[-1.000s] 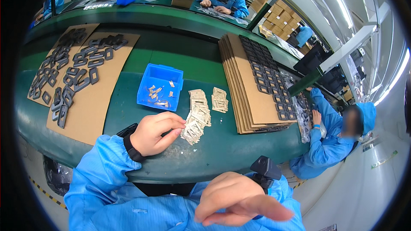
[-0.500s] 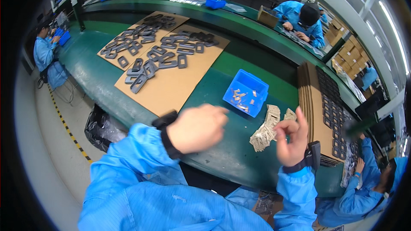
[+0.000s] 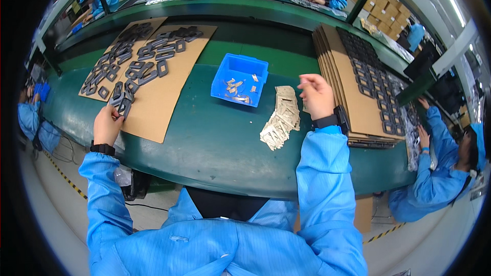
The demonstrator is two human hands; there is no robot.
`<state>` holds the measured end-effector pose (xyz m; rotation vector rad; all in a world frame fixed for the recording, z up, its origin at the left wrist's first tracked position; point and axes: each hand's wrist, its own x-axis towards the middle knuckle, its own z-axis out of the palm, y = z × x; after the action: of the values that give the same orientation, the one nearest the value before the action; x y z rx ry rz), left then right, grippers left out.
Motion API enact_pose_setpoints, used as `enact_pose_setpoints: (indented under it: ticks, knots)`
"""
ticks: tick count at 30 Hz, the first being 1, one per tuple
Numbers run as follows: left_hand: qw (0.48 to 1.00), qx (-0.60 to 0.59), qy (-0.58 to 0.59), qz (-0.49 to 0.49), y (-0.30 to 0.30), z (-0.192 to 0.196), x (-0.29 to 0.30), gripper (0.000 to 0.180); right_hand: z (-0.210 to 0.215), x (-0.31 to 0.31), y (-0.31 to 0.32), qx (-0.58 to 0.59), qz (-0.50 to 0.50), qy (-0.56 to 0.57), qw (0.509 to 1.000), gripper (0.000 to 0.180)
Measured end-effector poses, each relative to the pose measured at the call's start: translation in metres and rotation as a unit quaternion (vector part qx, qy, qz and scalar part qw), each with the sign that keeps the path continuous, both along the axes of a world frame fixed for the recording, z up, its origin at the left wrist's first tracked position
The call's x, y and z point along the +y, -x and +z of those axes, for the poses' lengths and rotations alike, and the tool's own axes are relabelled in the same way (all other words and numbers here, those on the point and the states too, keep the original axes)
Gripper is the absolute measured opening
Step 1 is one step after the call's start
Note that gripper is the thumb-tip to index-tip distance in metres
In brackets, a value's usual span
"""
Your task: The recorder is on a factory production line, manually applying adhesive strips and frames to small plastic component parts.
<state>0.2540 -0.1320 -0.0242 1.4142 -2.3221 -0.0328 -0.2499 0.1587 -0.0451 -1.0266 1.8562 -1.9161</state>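
Observation:
My left hand (image 3: 107, 125) is at the near left edge of the cardboard sheet, its fingers closed on a dark grey plastic frame (image 3: 121, 106) beside the loose pile. Many similar rounded rectangular frames (image 3: 146, 74) with open centres lie across the cardboard. My right hand (image 3: 318, 97) hovers by the right-hand cardboard stack, fingers drawn together; whatever sits between the fingertips is too small to make out. Just left of it, a heap of flat beige strips (image 3: 280, 120) rests on the green table. A blue plastic bin (image 3: 239, 64) holds several small copper-coloured pieces (image 3: 235, 87).
At the right, stacked cardboard sheets (image 3: 323, 66) carry rows of dark frames (image 3: 368, 79) on top. A co-worker in blue (image 3: 434, 156) sits beyond the stack. Other people work across the raised green line (image 3: 230, 15). A dark bag (image 3: 134, 184) hangs below the table's front edge.
My left hand has moved left, from mid-table to the frames, and grips one. My right hand has moved away from me, past the strips. The whole view has turned rightward.

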Motion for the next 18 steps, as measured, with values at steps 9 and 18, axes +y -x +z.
enact_pose_setpoints:
  ticks: [9,18]
  knots:
    - [0.847,0.153,-0.322,-0.395,0.147,0.036,0.148,0.012,0.031,0.030,-0.024,0.234,0.008,-0.362,0.902,0.030]
    - [0.833,0.064,-0.027,-0.549,0.244,0.055,0.175,0.016,0.030,0.032,-0.018,0.148,0.051,-0.333,0.930,0.014]
